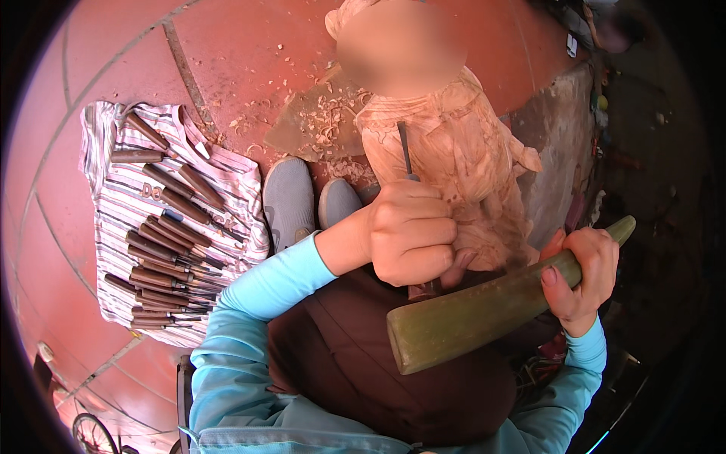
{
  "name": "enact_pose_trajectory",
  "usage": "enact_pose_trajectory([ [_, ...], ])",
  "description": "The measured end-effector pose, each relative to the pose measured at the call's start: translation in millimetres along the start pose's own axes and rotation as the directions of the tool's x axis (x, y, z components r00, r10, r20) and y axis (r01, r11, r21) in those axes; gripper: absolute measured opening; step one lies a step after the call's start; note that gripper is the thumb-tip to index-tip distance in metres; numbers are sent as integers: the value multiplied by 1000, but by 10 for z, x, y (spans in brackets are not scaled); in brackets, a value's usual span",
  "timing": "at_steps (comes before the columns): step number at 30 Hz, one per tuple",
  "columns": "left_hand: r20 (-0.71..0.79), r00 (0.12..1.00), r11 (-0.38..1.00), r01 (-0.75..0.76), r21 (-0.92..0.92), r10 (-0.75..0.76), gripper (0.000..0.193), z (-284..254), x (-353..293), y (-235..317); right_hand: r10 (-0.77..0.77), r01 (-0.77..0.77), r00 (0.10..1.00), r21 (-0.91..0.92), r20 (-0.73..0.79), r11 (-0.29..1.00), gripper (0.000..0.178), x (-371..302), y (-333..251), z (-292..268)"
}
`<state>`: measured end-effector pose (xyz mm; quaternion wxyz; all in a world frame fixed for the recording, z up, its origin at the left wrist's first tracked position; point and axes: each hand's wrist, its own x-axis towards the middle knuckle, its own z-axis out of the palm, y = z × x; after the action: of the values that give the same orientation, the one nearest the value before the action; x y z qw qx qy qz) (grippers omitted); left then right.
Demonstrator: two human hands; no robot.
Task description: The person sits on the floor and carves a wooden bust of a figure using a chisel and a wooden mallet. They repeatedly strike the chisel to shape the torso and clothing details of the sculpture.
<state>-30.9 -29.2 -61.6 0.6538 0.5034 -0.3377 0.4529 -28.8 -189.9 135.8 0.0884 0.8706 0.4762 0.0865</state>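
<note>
My left hand (412, 233) is closed around the handle of a chisel (406, 147), whose thin dark blade points away from me over a carved wooden figure (465, 144). The figure has folds like draped cloth and lies in front of my lap; its top part is blurred. In my right hand (588, 268) is a green club-like mallet (469, 318), gripped round its narrower end. The mallet's thick end slants down to the left over my lap, close behind the chisel handle and apart from it.
On the left, a striped shirt (113, 250) lies on the red tiled floor (227, 45) with several dark-handled carving tools (162, 276) on it. Wood shavings (325, 121) are scattered ahead of two grey shoes (289, 198). A bicycle wheel (94, 435) shows at lower left.
</note>
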Motion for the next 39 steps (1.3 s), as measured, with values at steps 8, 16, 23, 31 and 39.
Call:
enact_pose_trajectory([
  [8,-65,990,992,124,2,-124,18,70,87,-46,29,-17,994,120,-105,993,68,-174,23,9],
  [16,-85,986,989,144,-20,-146,24,-14,100,-61,-45,40,997,-86,-66,996,50,20,69,-22],
  [23,-211,944,930,296,218,-251,24,-473,111,60,-34,32,999,-127,-17,991,51,140,91,-20],
  [31,-545,573,786,516,-340,-612,25,-511,481,-378,391,-418,908,369,147,830,61,715,302,198],
  [39,-627,348,711,447,-543,-697,20,-447,426,-673,323,-365,930,359,174,859,60,1085,439,159],
])
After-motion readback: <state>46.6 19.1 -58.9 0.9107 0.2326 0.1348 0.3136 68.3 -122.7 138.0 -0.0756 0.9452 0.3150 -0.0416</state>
